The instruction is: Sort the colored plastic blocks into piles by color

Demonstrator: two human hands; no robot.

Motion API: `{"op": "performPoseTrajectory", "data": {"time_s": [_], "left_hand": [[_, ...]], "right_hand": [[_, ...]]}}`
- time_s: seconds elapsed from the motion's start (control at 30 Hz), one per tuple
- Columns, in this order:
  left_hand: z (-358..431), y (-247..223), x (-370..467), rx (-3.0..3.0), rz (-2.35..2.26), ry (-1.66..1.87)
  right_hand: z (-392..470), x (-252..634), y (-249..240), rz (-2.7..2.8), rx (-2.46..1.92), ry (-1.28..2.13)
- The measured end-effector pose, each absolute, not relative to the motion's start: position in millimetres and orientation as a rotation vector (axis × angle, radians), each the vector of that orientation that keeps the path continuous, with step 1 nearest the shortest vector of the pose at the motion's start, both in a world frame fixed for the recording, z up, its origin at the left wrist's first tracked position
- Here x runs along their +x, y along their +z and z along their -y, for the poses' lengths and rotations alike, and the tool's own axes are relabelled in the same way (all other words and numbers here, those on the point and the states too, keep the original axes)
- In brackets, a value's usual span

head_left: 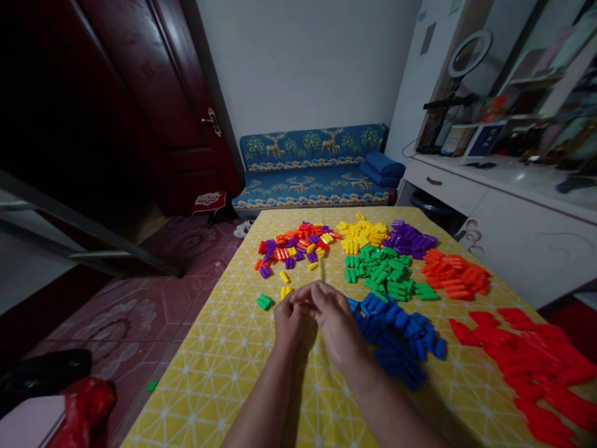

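Observation:
My left hand (288, 314) and my right hand (333, 317) meet over the middle of the table, fingertips curled together. Both are closed, and whatever lies between the fingers is hidden. Just beyond them are yellow plastic blocks (286, 292), with a green block (264, 302) to the left. A pile of blue blocks (396, 326) sits right beside my right hand. Farther off lies a mixed heap (293, 242) of red, orange, purple and yellow blocks.
Sorted piles of green (385, 270), yellow (362, 234), purple (410, 239), orange (454, 274) and red blocks (536, 361) cover the right side of the yellow-clothed table (224, 361). A blue sofa (312, 168) stands behind. A green piece (152, 386) is on the floor.

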State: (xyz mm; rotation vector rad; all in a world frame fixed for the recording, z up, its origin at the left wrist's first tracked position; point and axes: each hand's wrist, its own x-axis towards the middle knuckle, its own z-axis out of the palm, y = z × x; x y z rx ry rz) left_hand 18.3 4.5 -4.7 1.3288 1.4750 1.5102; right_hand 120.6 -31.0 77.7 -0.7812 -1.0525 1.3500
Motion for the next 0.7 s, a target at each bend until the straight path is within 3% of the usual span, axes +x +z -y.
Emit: {"op": "performPoseTrajectory", "data": {"time_s": [0.13, 0.27, 0.53, 0.7], "left_hand": [[-6, -8, 15, 1.282, -1.482, 1.524], [-3, -12, 12, 1.271, -1.498, 1.569], [-53, 11, 20, 1.66, -1.522, 1.505], [-131, 32, 46, 2.435, -1.604, 1.06]], "right_hand": [[-13, 112, 15, 0.953, -1.143, 1.113], [-17, 114, -30, 1.148, -1.192, 0.892], [-8, 118, -15, 0.948, -1.157, 0.855], [-3, 116, -12, 0.831, -1.154, 0.94]]}}
